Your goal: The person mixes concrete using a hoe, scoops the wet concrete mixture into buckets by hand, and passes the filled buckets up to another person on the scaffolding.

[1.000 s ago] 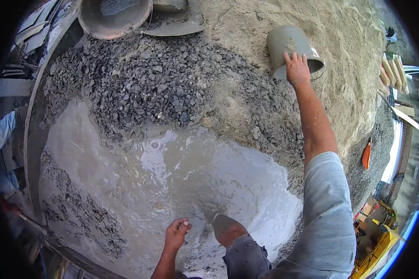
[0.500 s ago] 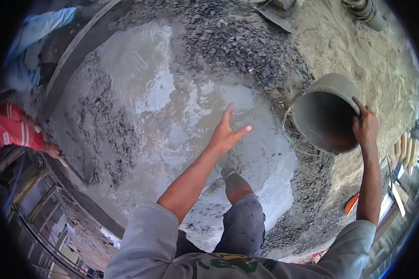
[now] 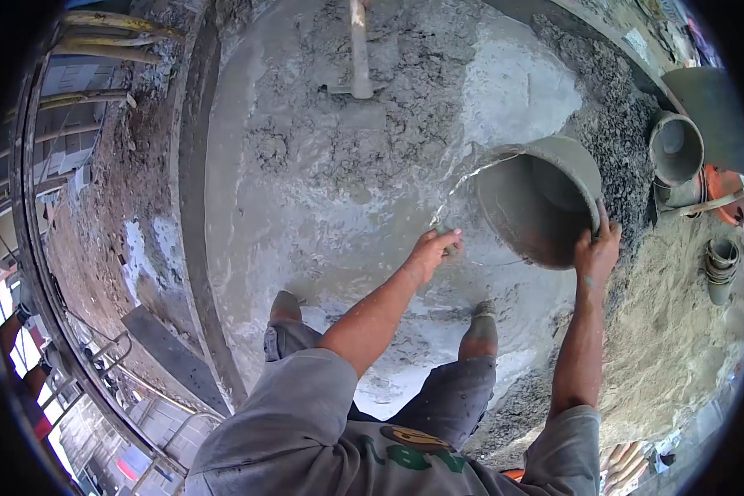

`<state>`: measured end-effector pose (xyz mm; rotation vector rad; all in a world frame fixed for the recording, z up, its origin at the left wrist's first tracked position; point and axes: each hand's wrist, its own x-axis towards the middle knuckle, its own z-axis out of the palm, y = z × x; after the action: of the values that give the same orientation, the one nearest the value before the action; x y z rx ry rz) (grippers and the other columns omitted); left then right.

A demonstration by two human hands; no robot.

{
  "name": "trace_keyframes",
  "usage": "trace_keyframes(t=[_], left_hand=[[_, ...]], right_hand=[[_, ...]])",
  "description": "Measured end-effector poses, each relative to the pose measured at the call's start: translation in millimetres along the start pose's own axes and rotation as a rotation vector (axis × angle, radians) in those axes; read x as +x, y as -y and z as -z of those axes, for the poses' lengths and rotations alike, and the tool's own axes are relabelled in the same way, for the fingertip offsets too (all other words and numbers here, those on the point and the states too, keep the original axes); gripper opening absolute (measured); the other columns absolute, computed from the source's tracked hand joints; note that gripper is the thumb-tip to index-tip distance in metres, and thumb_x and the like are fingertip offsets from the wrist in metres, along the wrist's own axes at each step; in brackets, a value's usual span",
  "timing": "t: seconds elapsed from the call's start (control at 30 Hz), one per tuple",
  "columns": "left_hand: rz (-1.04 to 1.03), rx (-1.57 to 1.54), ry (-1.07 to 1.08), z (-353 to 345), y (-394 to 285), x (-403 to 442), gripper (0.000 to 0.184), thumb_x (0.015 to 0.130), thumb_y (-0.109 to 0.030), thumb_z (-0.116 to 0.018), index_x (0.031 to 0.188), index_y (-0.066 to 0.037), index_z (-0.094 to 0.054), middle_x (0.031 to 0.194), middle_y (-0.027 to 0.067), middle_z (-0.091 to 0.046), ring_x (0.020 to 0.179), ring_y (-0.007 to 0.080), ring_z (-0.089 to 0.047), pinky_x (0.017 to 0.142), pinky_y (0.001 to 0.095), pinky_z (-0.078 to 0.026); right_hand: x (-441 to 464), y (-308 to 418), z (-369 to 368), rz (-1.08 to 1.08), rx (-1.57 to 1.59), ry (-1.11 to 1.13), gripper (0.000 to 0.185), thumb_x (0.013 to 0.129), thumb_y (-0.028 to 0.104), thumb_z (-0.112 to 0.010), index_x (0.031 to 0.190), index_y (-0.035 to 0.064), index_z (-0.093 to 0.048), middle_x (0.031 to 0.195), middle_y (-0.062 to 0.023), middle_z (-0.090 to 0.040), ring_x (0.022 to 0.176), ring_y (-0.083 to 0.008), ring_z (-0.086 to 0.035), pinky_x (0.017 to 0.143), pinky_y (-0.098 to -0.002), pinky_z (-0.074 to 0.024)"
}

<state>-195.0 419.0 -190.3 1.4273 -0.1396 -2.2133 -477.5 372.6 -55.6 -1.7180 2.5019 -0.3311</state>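
Observation:
My right hand (image 3: 597, 248) grips the rim of a large grey bucket (image 3: 566, 161), which is tipped on its side with its mouth toward the lower left. The inside I can see is dark and wet. My left hand (image 3: 436, 252) is closed around the bucket's thin bail handle (image 3: 500, 263), left of the mouth. Under the bucket and both hands spreads wet grey concrete mix (image 3: 331, 223), with a shiny watery surface. Both my feet stand in it.
A long-handled tool, perhaps a hoe (image 3: 360, 58), reaches into the mix at the top. A curved board edge (image 3: 192, 165) borders it on the left. Smaller buckets (image 3: 676, 147) stand at the right, above pale sand (image 3: 661, 347). Dark gravel (image 3: 628, 140) lies beside the large bucket.
My left hand, spread before, has closed on the bucket's handle. The bucket has shifted from the gravel edge over the wet mix. The view has turned, and the red-sleeved person is out of sight.

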Motion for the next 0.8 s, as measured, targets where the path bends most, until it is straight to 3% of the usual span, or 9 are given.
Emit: trace_keyframes(t=[0.07, 0.13, 0.23, 0.33, 0.4, 0.6, 0.67, 0.7, 0.8], left_hand=[[-0.045, -0.277, 0.013, 20.4, 11.8, -0.4, 0.033, 0.083, -0.041, -0.063, 0.075, -0.01, -0.054, 0.078, 0.005, -0.057, 0.075, 0.0178, -0.055, 0.075, 0.0361, -0.047], [-0.054, -0.407, 0.006, 43.0, 21.9, 10.4, 0.038, 0.083, -0.045, -0.062, 0.069, -0.012, -0.049, 0.07, 0.0037, -0.052, 0.068, 0.0177, -0.051, 0.073, 0.0376, -0.047], [-0.031, -0.363, -0.004, 101.5, 42.4, 31.8, 0.047, 0.083, -0.05, -0.059, 0.059, -0.014, -0.04, 0.056, -0.0003, -0.038, 0.055, 0.0162, -0.04, 0.066, 0.0359, -0.044], [-0.01, -0.279, 0.162, 177.3, 28.2, 11.7, 0.05, 0.082, -0.051, -0.059, 0.055, -0.015, -0.038, 0.052, -0.0007, -0.037, 0.053, 0.0161, -0.04, 0.063, 0.0332, -0.042], [0.042, -0.276, 0.067, 223.3, 48.7, -17.5, 0.048, 0.082, -0.049, -0.061, 0.054, -0.014, -0.04, 0.05, -0.0014, -0.035, 0.05, 0.0139, -0.039, 0.059, 0.0305, -0.038], [0.034, -0.15, -0.177, 344.5, 1.6, -132.2, 0.041, 0.078, -0.04, -0.066, 0.055, -0.014, -0.043, 0.051, -0.003, -0.04, 0.048, 0.0095, -0.039, 0.048, 0.0273, -0.029], [-0.072, -0.066, -0.237, 364.5, -16.5, -164.3, 0.038, 0.08, -0.037, -0.066, 0.056, -0.017, -0.045, 0.052, -0.0073, -0.037, 0.046, 0.0046, -0.031, 0.046, 0.0247, -0.024], [-0.056, 0.07, -0.232, 367.8, -30.8, -177.8, 0.04, 0.084, -0.04, -0.061, 0.059, -0.011, -0.05, 0.05, -0.0028, -0.04, 0.047, 0.0089, -0.035, 0.047, 0.0281, -0.029], [-0.186, 0.44, -0.306, 313.4, -68.8, -197.0, 0.046, 0.084, -0.046, -0.057, 0.063, -0.005, -0.051, 0.053, 0.0018, -0.045, 0.051, 0.0128, -0.043, 0.051, 0.0321, -0.035]], right_hand=[[-17.9, 52.3, -28.6, 0.127, -0.065, -0.015, 0.066, 0.071, 0.002, -0.057, 0.131, 0.0262, -0.047, 0.124, -0.0199, -0.046, 0.103, -0.037, -0.055, 0.08, -0.0387, -0.0492], [-37.0, 94.9, -66.0, 0.159, -0.182, 0.004, 0.076, 0.07, 0.001, -0.056, 0.137, 0.0298, -0.036, 0.131, -0.0248, -0.041, 0.11, -0.0409, -0.052, 0.082, -0.0409, -0.0489], [-64.8, 135.1, -151.1, -0.149, -0.205, 0.3, 0.089, 0.071, 0.01, -0.058, 0.145, 0.0281, -0.011, 0.127, -0.0368, -0.038, 0.105, -0.0452, -0.053, 0.083, -0.0429, -0.0476], [-105.4, 176.3, -178.7, -0.293, -0.12, 0.456, 0.091, 0.072, 0.015, -0.058, 0.145, 0.0227, -0.004, 0.125, -0.0411, -0.037, 0.104, -0.0467, -0.053, 0.085, -0.0422, -0.0466], [-166.4, 207.4, -201.7, -0.247, -0.09, 0.439, 0.093, 0.073, 0.013, -0.057, 0.145, 0.0187, 0.0, 0.122, -0.0415, -0.039, 0.104, -0.0478, -0.052, 0.086, -0.0422, -0.0457], [-267.8, 293.1, -247.7, -0.293, 0.08, 0.647, 0.094, 0.069, 0.003, -0.052, 0.145, 0.0187, 0.003, 0.122, -0.033, -0.046, 0.109, -0.0436, -0.05, 0.09, -0.0394, -0.0429], [-284.1, 316.2, -254.1, -0.29, 0.201, 0.746, 0.094, 0.068, 0.002, -0.051, 0.145, 0.0187, 0.002, 0.116, -0.0305, -0.052, 0.106, -0.0423, -0.053, 0.089, -0.0395, -0.0437], [-291.0, 329.3, -255.0, -0.293, 0.128, 0.758, 0.096, 0.066, 0.001, -0.052, 0.145, 0.0182, -0.001, 0.1, -0.0244, -0.061, 0.091, -0.0364, -0.061, 0.08, -0.0361, -0.0473], [-296.5, 326.8, -242.6, -0.619, 0.51, 0.774, 0.083, 0.064, 0.002, -0.056, 0.141, 0.0124, -0.025, 0.085, -0.0175, -0.063, 0.071, -0.0318, -0.062, 0.065, -0.039, -0.0493]])
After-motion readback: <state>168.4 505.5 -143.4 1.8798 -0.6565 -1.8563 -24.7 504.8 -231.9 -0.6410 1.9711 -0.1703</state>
